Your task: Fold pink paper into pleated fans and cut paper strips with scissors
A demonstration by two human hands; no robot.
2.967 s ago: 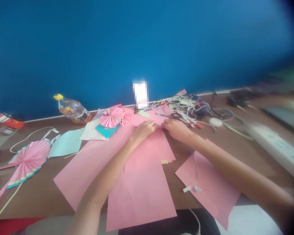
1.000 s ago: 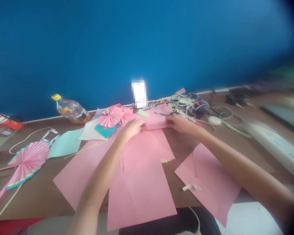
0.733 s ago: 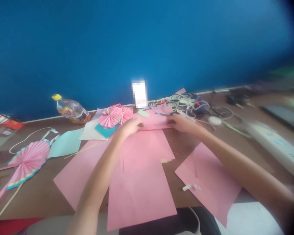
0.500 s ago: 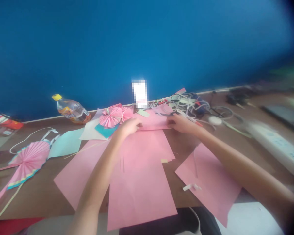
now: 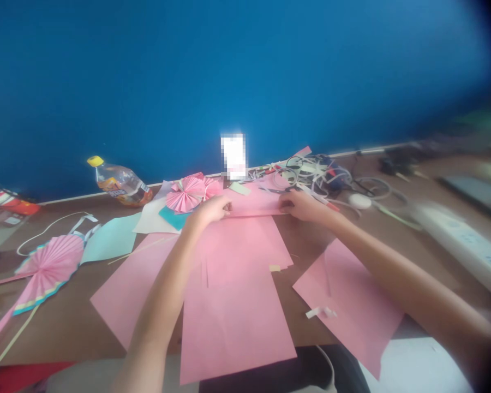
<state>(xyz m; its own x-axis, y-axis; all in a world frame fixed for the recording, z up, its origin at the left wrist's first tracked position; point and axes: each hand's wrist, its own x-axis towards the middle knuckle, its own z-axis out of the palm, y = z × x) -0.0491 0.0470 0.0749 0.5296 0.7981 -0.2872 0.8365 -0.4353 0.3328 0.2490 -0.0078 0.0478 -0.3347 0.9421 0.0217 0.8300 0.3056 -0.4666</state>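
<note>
Both my hands pinch a folded edge of a pink paper sheet (image 5: 254,204) toward the back of the table. My left hand (image 5: 215,208) is closed at the fold's left end, and my right hand (image 5: 297,204) is closed at its right end. Below the fold more pink paper (image 5: 237,322) stretches toward me, its lower end reaching past the table's front edge. Other pink sheets lie on the left (image 5: 125,289) and under my right forearm (image 5: 347,300). Pleated pink paper rosettes (image 5: 186,194) sit just left of my left hand.
A plastic bottle with a yellow cap (image 5: 120,183) leans at the back left. A pleated pink fan (image 5: 53,262) lies at the left, beside a pale green sheet (image 5: 110,238). Tangled cables (image 5: 311,172) fill the back right; a white power strip (image 5: 466,240) lies at the far right.
My left hand has shifted slightly left along the fold. My right hand stays at its place, and the papers lie as before.
</note>
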